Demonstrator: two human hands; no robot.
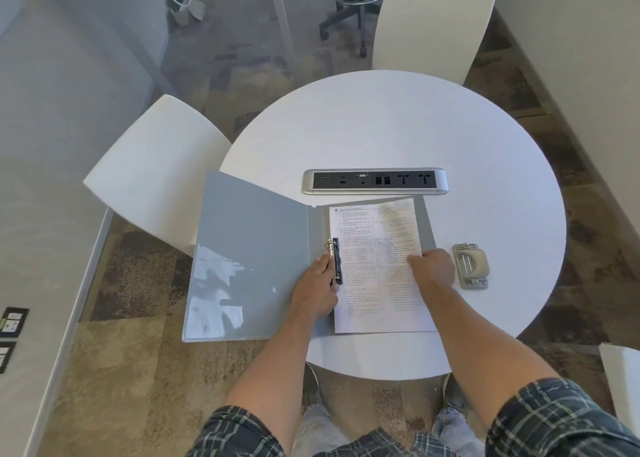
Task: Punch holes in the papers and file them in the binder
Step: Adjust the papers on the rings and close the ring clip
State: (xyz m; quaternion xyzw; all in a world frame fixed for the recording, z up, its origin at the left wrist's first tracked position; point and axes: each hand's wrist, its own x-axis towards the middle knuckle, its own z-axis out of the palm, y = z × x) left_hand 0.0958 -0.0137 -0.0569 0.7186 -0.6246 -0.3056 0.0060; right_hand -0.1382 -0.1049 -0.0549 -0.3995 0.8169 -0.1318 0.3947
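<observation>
Head view shows the filing step under way: the papers (379,269) lie on the right-hand board of the open grey binder (249,262), their punched edge just short of the ring mechanism (335,261). The left hand (317,292) forms a grip curled on that mechanism, apparently at its rings; whether the rings stand open cannot be told. The right hand (433,269) has its grip closed on the far edge of the papers, fingers bent over the sheet. Judgement: the sheets should be slid toward the left grip with the edge kept parallel to the spine, holes dropped over both prongs together, then the rings closed; a skewed approach risks tearing a hole. The hole punch (471,266) sits just outboard of the right grip, apart from it. The round white desk (398,127) carries a socket strip (375,181) beyond both grips. Two white chairs, a stool base and patterned carpet surround it.
</observation>
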